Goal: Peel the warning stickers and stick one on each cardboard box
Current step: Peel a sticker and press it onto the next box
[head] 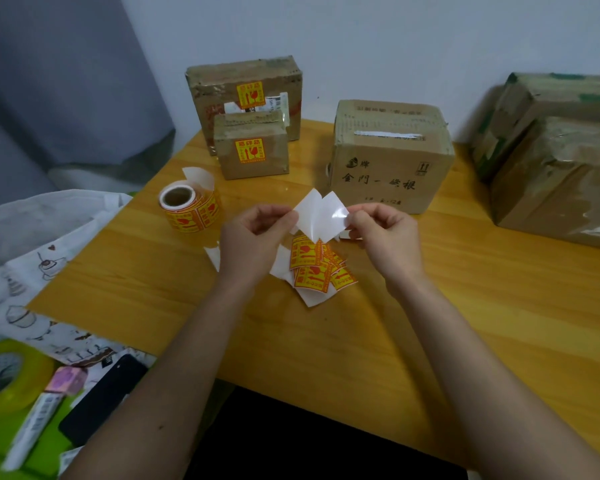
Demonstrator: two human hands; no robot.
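My left hand (253, 237) and my right hand (385, 233) pinch the two halves of a white sticker piece (321, 214) held above the table, its halves spread apart like an open book. Below it lies a pile of yellow-and-red warning stickers (317, 271) on white backing. A roll of the same stickers (191, 209) stands to the left. Two cardboard boxes at the back carry a sticker each: a flat one (274, 74) leaning on the wall and a small one (250, 164) before it. A larger box (388, 168) with printed characters stands right of them with no yellow sticker showing.
Big taped boxes (551, 168) fill the right side of the wooden table (326, 341). To the left are a patterned white bag (32, 271), a yellow-green tape roll (11, 375), a black phone (101, 400) and a small tube-like package (39, 420).
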